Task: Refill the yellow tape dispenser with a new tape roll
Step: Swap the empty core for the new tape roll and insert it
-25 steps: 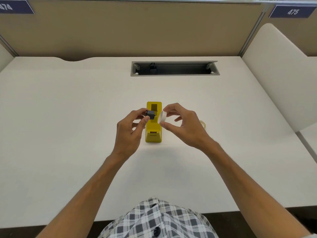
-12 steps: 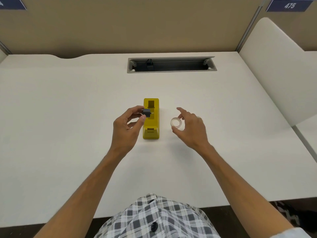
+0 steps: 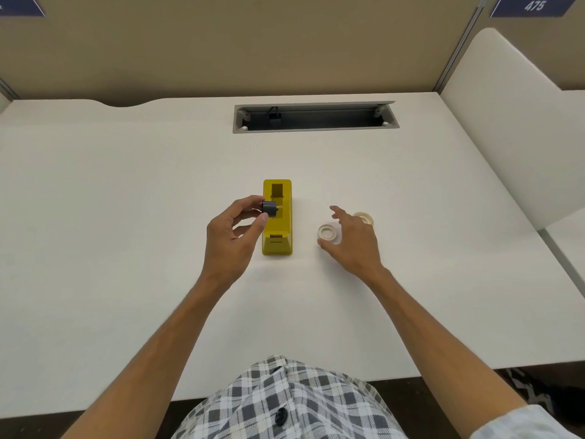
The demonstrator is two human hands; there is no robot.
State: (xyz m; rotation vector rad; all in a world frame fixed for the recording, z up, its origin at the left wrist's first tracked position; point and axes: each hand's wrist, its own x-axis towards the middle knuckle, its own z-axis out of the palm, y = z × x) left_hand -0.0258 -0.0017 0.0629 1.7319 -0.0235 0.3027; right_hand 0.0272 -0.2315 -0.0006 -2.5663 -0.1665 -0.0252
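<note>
You sit at a white desk (image 3: pixel 126 217) with a grey cable slot (image 3: pixel 315 117), beige partition (image 3: pixel 253 42) behind, white side panel (image 3: pixel 506 128) right.

This is an office. The white surface (image 3: pixel 126 217) has tan divider walls (image 3: pixel 253 49) at its far edge, blue number signs (image 3: pixel 535 6), and a cable slot (image 3: pixel 315 117).

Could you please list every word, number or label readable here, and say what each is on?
"475": white digits on the dark blue sign on the partition, top right.
The second dark blue sign, top left: text cut off, unreadable.
The yellow tape dispenser: no readable marking.
</note>
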